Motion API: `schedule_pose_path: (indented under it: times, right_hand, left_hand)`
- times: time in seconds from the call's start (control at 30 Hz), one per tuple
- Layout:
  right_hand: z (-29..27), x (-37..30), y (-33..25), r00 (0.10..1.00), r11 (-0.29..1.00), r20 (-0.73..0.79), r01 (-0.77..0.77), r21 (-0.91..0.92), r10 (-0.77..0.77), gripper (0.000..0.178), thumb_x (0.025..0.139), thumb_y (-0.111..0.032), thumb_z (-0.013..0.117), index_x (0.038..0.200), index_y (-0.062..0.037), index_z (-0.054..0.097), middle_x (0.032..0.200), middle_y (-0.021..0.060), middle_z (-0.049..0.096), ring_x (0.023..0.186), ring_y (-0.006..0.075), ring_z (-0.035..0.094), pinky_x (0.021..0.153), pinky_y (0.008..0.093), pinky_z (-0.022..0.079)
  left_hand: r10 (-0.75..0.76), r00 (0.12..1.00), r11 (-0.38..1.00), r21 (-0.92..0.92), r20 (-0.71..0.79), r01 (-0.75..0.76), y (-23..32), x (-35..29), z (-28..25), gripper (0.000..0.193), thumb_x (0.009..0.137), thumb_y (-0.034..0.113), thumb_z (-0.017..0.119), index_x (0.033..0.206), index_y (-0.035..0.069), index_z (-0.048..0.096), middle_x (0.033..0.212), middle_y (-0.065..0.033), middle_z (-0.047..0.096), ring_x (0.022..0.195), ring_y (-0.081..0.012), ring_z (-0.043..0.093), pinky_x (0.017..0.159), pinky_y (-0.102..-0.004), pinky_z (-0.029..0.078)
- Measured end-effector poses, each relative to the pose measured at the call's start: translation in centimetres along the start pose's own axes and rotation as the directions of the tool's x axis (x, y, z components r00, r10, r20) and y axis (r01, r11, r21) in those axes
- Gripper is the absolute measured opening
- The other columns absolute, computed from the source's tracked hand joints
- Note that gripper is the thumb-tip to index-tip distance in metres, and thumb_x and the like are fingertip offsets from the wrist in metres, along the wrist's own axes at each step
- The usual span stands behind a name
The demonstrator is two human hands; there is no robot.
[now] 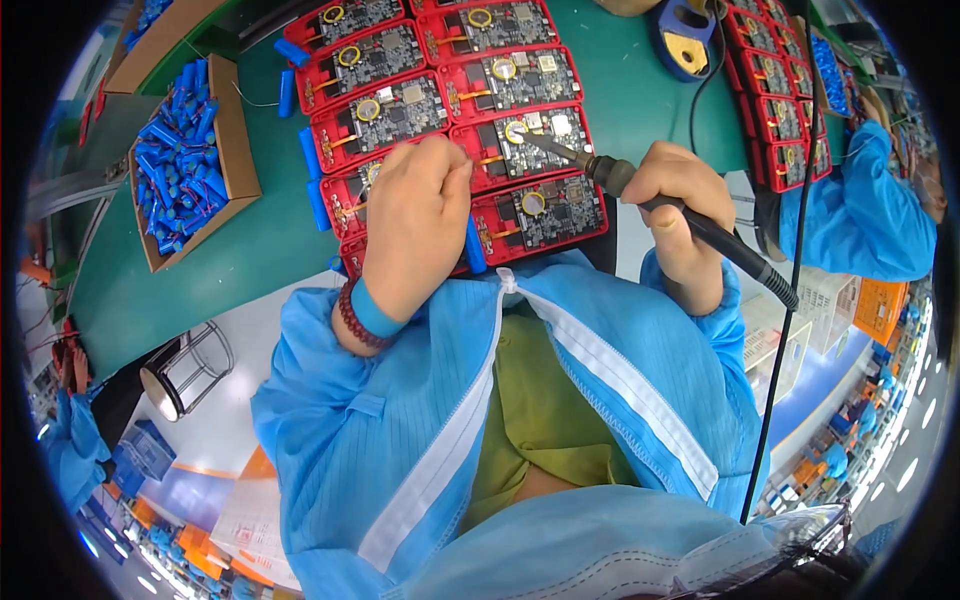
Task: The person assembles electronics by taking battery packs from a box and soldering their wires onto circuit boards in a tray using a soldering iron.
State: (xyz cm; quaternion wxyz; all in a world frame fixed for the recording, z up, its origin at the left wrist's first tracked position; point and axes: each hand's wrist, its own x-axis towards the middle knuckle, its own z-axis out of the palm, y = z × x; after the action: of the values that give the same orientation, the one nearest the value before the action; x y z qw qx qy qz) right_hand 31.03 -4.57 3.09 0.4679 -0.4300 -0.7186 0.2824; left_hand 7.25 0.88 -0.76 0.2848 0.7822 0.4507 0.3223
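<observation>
My right hand (685, 215) grips a soldering iron (615, 178) like a pen, its cable running back past the wrist. The iron's tip reaches a round, yellow-ringed part of a circuit board (550, 140) in a red plastic case (490, 183). My left hand (418, 215) is closed over the neighbouring cases, fingers curled; whatever they pinch is hidden. It covers part of the board (350, 190) beneath. A blue cylindrical cell (474, 247) stands right beside this hand. More red cases with boards (500, 82) fill two columns in front of me.
A cardboard box (240, 165) full of blue cells stands left on the green table (140, 285). Loose blue cells (318, 205) lie along the cases' left side. A blue soldering-iron stand (685, 40) with yellow sponge is at the back right, near more stacked red cases (785, 120). A co-worker's blue sleeve (865, 220) shows at right.
</observation>
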Motion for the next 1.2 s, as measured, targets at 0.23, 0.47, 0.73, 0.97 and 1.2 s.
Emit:
schedule_pose_path:
  times: [0.23, 0.47, 0.73, 0.97, 1.2]
  right_hand:
    - [1.5, 0.1, 2.2, 0.999, 1.000, -0.050, -0.002, -0.006, 0.002, 0.016, 0.083, -0.019, 0.060, 0.082, -0.0034, 0.061, 0.069, 0.0065, 0.061, 0.057, 0.0195, 0.052, 0.053, 0.0311, 0.040]
    - [2.0, 0.3, 3.1, 0.998, 1.000, -0.062, -0.014, 0.022, 0.015, 0.015, 0.085, -0.016, 0.060, 0.083, -0.0020, 0.061, 0.070, 0.0085, 0.061, 0.062, 0.0206, 0.057, 0.058, 0.0306, 0.044]
    - [2.2, 0.2, 3.6, 0.997, 0.998, -0.059, -0.052, 0.046, 0.055, 0.015, 0.086, -0.016, 0.059, 0.084, -0.0010, 0.062, 0.071, 0.0085, 0.061, 0.062, 0.0188, 0.057, 0.058, 0.0295, 0.044]
    - [2.4, 0.4, 3.5, 0.998, 1.000, -0.058, -0.003, 0.026, 0.004, 0.016, 0.086, -0.016, 0.059, 0.084, -0.0001, 0.062, 0.074, 0.0093, 0.062, 0.064, 0.0197, 0.058, 0.059, 0.0300, 0.045]
    - [1.9, 0.1, 3.0, 0.996, 0.997, -0.071, -0.040, 0.069, 0.045, 0.017, 0.087, -0.017, 0.058, 0.084, -0.0004, 0.062, 0.075, 0.0089, 0.062, 0.064, 0.0188, 0.057, 0.060, 0.0294, 0.045]
  left_hand:
    - [0.145, 0.988, 0.978, 0.158, -0.049, -0.136, -1.3, 2.4, 2.3, 0.006, 0.076, 0.004, 0.062, 0.075, 0.004, 0.056, 0.076, -0.0118, 0.054, 0.076, -0.0321, 0.049, 0.069, -0.0413, 0.041]
    - [0.068, 0.998, 0.989, 0.132, -0.004, -0.067, -1.7, 2.6, 2.4, 0.005, 0.076, 0.006, 0.062, 0.073, 0.004, 0.059, 0.076, -0.0115, 0.054, 0.076, -0.0314, 0.049, 0.070, -0.0411, 0.040]
    - [0.077, 0.997, 0.987, 0.145, 0.000, -0.076, -1.8, 2.8, 2.5, 0.005, 0.076, 0.007, 0.062, 0.073, 0.004, 0.060, 0.077, -0.0117, 0.056, 0.077, -0.0314, 0.050, 0.071, -0.0409, 0.041]
    - [0.078, 0.997, 0.983, 0.169, -0.011, -0.075, -1.8, 2.8, 2.5, 0.005, 0.077, 0.007, 0.061, 0.073, 0.004, 0.060, 0.076, -0.0119, 0.056, 0.077, -0.0316, 0.051, 0.071, -0.0414, 0.041]
    - [0.076, 0.997, 0.982, 0.173, -0.007, -0.073, -1.8, 2.8, 2.6, 0.004, 0.076, 0.007, 0.060, 0.073, 0.004, 0.060, 0.076, -0.0120, 0.056, 0.077, -0.0318, 0.051, 0.071, -0.0417, 0.041]
